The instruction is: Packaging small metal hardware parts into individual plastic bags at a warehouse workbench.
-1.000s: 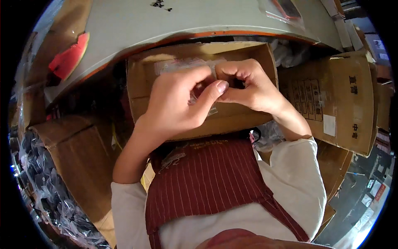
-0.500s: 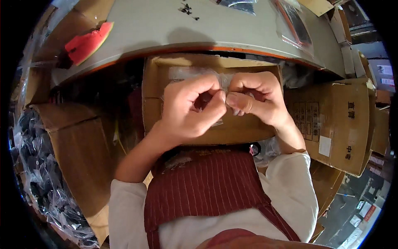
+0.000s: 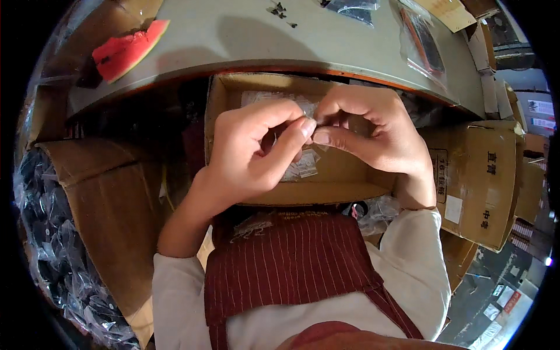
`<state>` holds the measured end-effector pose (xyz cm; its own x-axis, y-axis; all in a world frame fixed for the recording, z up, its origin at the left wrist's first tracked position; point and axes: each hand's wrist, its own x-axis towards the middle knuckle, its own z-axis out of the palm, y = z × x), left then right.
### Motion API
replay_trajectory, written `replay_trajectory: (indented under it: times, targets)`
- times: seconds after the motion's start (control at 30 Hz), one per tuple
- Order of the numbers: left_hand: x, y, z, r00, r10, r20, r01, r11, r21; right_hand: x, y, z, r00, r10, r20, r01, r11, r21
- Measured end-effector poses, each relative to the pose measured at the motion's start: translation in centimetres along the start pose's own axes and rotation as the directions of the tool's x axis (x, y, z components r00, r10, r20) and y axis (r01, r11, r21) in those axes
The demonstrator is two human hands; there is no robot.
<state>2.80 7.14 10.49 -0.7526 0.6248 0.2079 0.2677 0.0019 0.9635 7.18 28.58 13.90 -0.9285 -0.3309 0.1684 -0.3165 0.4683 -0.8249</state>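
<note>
Two-hand pinch held over the open box

Left hand [image 3: 248, 146] and right hand [image 3: 373, 125] met thumb-to-index, pinched on a small item [image 3: 312, 118] — mostly covered by the fingertips, couldn't tell what it was. It sat right where the tips joined, above the cardboard box [image 3: 350, 175].

Change: right fingers arched wider than half a second earlier, and more of the clear packets [image 3: 303, 166] showed below the grip. Read as a re-grip — work still at the fingertips.

Further out: black bits [image 3: 279, 10] on the grey table [image 3: 204, 35] beyond the grip, watermelon slice [image 3: 128, 49] beyond and left, clear bag [image 3: 421, 38] with something dark and reddish beyond and right.

Writing: carton [image 3: 478, 181] right of the grip carried dark printed characters, part of a ruled panel and a white label [image 3: 453, 209]. Striped apron [image 3: 291, 262], bodyward of the grip, had light lettering, too small to make out. No brand picked out.
</note>
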Motion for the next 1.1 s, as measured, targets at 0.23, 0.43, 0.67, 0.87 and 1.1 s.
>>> replay_trajectory:
  times: [0.23,0.43,0.67,0.87,1.1]
  targets:
    - [-0.8,0.1,0.1,0.998,0.062,-0.031,-0.059,0.995,0.075,0.7,-0.3,0.2,0.993,-0.015,0.115,0.019,0.999,-0.028]
    - [-0.7,-0.1,0.5,0.946,0.303,-0.115,-0.233,0.882,0.410,0.9,-0.5,2.7,0.886,-0.365,-0.286,0.177,0.837,-0.518]
    - [1.5,-0.5,0.3,0.844,0.532,-0.073,-0.289,0.565,0.773,0.8,0.1,2.6,0.912,0.168,-0.375,-0.164,0.986,0.043]
    - [2.1,-1.4,-0.1,0.819,0.573,-0.011,-0.407,0.596,0.692,1.1,0.7,2.3,0.923,0.223,-0.314,-0.228,0.973,0.022]
    - [2.5,-3.6,-0.6,0.816,0.575,-0.059,-0.400,0.636,0.660,2.7,1.8,1.5,0.954,0.170,-0.246,-0.211,0.966,-0.148]
